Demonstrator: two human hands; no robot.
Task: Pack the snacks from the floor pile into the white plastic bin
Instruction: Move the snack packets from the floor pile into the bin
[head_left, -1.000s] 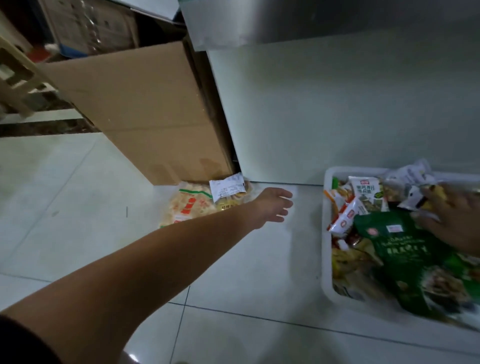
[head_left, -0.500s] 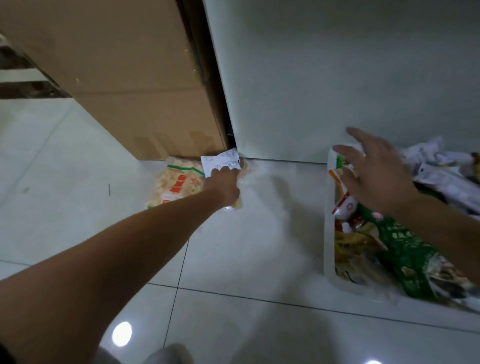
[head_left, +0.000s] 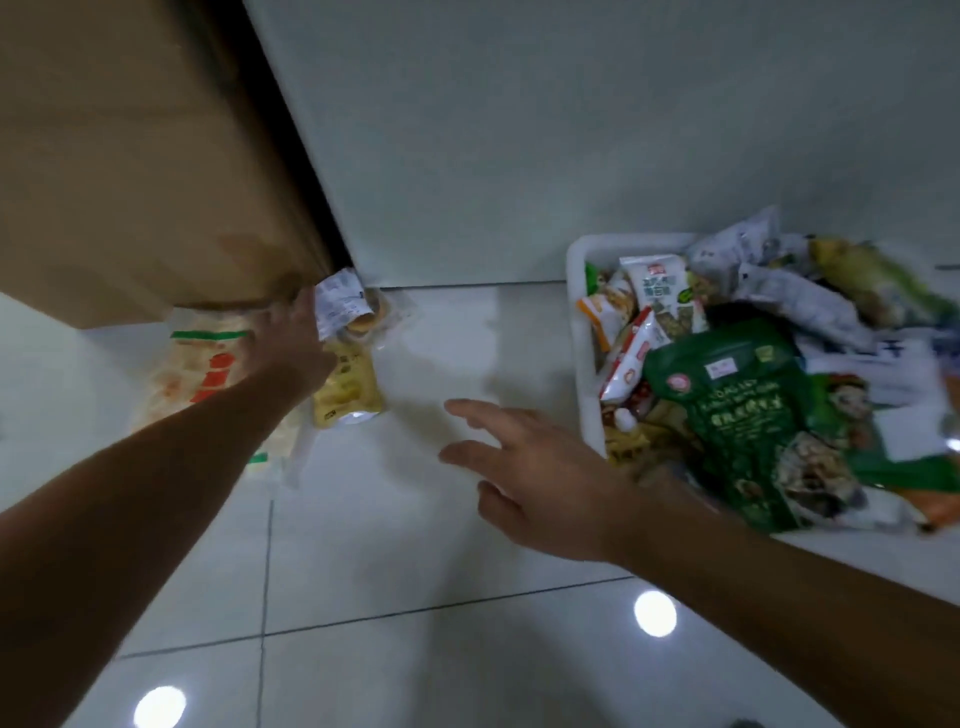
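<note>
Tiled floor, pale and glossy, with a white wall panel behind and a cardboard box leaning in at left. The snack pile sits at the foot of the box. It has a big clear bag with red and green print, a yellow pack just beside it, and a small pack with a white label against the wall. The white bin stands to the right against the wall, well apart from the pile. It's already heaped, and a large green bag on top hangs over the near rim.

We read the step as lifting the last packs off the floor. The clear bag looks floppy and partly tucked under the box edge, so we'd slide it out first, then lift. Better to use both hands and gather the small packs with it. We'd drop the load toward the far side of the bin, because packs could slide off the overhanging near side.

The right hand hangs over bare floor between pile and bin. It is palm down, fingers straight and spread, holding nothing and pointing at the pile. The left hand is on the pile with the arm stretched long and its back toward us. Its fingers are blurred and mostly hidden, so we can't tell if they grip a pack or just touch it.
</note>
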